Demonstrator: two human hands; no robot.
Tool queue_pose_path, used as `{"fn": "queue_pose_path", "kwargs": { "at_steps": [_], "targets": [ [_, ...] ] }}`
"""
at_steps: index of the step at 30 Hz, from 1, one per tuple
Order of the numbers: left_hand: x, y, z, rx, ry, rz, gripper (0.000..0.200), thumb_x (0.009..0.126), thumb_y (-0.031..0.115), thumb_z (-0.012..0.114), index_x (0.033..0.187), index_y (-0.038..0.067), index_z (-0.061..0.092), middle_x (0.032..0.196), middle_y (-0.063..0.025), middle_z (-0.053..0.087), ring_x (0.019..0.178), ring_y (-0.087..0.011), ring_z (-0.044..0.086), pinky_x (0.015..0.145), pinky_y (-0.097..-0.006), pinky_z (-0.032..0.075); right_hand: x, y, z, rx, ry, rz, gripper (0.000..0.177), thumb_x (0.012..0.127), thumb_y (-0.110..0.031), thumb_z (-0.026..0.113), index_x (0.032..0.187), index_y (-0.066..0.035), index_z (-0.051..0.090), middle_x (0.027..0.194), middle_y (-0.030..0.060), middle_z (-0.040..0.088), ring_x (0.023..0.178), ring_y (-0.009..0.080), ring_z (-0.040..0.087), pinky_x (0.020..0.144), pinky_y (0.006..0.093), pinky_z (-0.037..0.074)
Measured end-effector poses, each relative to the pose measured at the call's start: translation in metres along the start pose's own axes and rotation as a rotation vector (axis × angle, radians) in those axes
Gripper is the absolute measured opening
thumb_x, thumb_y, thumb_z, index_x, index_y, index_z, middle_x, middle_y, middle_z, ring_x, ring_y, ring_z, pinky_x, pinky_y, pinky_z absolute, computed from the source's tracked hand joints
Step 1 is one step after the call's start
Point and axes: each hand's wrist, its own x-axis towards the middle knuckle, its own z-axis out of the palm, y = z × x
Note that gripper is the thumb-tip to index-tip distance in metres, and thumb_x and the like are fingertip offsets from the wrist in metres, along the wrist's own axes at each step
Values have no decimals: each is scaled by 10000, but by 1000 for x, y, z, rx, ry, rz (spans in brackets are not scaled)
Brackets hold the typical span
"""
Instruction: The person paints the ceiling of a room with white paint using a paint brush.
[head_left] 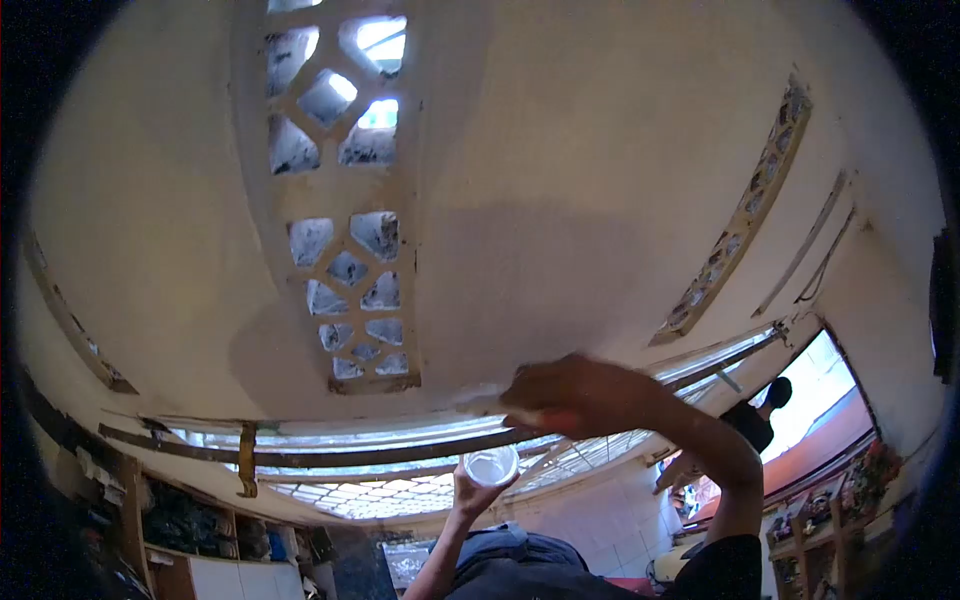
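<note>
My left hand (pixel 470 500) is wrapped round a small round container (pixel 491 466), whose open top faces me and shows white inside. My right hand (pixel 575 395) is raised higher, close to the pale wall (pixel 560 120). Its fingers are closed and somewhat smeared by motion. A pale, blurred shape shows at the fingertips, and I cannot make out what it is. Above and left of the right hand, the wall carries a column of patterned vent blocks (pixel 347 267). A darker patch spreads over the wall above the right hand.
A long bar (pixel 330 459) runs along a window with a lattice grille (pixel 390 495) below the wall. Shelves (pixel 190 520) with bags and other items stand at the lower left. Another person (pixel 750 425) is by the bright doorway at right, near a cluttered rack (pixel 820 530).
</note>
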Motion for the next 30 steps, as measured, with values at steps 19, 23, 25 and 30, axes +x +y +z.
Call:
{"fn": "queue_pose_path", "kwargs": {
  "at_steps": [19, 23, 25, 30],
  "targets": [
    [16, 21, -1, -112, -44, -26, 427, 585, 184, 824, 894, -16, 607, 840, -97, 648, 753, -149, 623, 678, -276, 508, -67, -55, -146, -1060, 384, 100, 287, 827, -274, 588, 1043, -85, 588, 908, 78, 619, 772, 217, 602, 656, 323, 500],
    [11, -3, 2, 4, -128, -93, 423, 588, 203, 825, 858, -30, 597, 833, -102, 645, 758, -156, 626, 685, -284, 513, -36, -12, -27, -198, 22, 1, 357, 826, -210, 548, 1134, -46, 470, 1033, 130, 507, 855, 282, 579, 730, 374, 498],
    [6, -4, 4, -13, -77, -58, 528, 560, 230, 842, 905, -38, 547, 848, -109, 638, 772, -164, 623, 688, -285, 516, -24, 4, 9, -93, -75, 49, 301, 838, -195, 524, 1088, -32, 485, 931, 147, 503, 834, 291, 572, 730, 390, 493],
    [5, -1, 10, 23, -70, -47, 555, 558, 229, 845, 932, -41, 536, 857, -109, 637, 787, -161, 620, 699, -281, 515, -10, 0, -40, -277, 54, -47, 188, 790, -156, 550, 955, -66, 530, 848, 119, 523, 758, 291, 584, 623, 394, 478]
  ]
}}
